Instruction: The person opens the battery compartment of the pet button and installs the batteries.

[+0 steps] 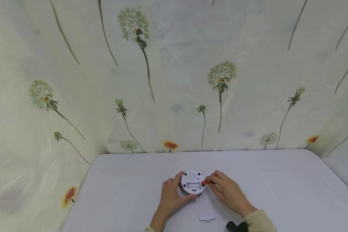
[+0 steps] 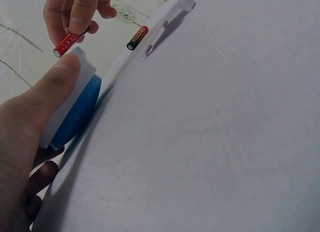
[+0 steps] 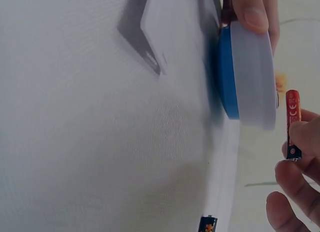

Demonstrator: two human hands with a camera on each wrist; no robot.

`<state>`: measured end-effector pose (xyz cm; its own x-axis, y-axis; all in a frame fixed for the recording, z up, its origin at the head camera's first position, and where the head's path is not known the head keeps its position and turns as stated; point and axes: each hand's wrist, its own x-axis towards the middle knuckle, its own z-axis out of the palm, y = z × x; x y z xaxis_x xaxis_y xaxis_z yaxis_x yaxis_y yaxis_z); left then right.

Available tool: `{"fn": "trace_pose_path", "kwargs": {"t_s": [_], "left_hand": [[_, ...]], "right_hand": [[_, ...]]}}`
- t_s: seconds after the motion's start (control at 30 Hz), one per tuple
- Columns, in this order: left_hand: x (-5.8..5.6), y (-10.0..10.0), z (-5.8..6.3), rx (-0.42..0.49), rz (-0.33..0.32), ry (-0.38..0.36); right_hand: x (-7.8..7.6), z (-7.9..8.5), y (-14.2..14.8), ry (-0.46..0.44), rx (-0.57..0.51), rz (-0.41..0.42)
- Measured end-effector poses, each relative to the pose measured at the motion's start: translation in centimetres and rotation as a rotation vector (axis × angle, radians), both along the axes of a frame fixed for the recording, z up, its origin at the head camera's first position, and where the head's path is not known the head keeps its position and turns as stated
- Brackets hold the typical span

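A round white device with a blue underside is tilted off the table, its back facing up. That back has a speaker grille, small dark feet and an uncovered battery compartment. My left hand grips the rim, thumb on the near edge and fingers round the far side. My right hand pinches a red and black battery between thumb and fingers beside the compartment's right end. A second such battery lies on the table; in the head view I cannot see it.
The white battery cover lies on the table in front of the device. A white cloth covers the table. Behind it hangs a curtain printed with dandelions. A black object is at my right wrist.
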<state>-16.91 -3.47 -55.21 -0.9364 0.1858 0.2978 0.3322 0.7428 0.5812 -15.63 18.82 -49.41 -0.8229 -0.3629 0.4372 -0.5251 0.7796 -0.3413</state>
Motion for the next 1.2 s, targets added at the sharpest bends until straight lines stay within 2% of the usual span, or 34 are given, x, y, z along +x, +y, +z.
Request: {"fn": "trace_pose_path", "kwargs": {"t_s": [0.27, 0.53, 0.63, 1.0, 1.2], "left_hand": [[-0.1, -0.1, 0.0, -0.008, -0.009, -0.018], [0.1, -0.1, 0.2, -0.011, -0.012, 0.002], [0.1, -0.1, 0.2, -0.012, -0.012, -0.001], [0.0, -0.2, 0.3, -0.006, 0.0, 0.0], [0.0, -0.2, 0.2, -0.006, -0.007, -0.004]], "right_hand": [[-0.1, -0.4, -0.6, -0.001, -0.027, 0.028], [-0.3, -0.4, -1.1, 0.024, -0.017, 0.035], [-0.4, -0.2, -1.4, 0.036, -0.003, 0.028], [-0.4, 0.4, -2.3, -0.013, 0.084, -0.037], [-0.5, 0.2, -2.3, 0.065, 0.115, -0.019]]}}
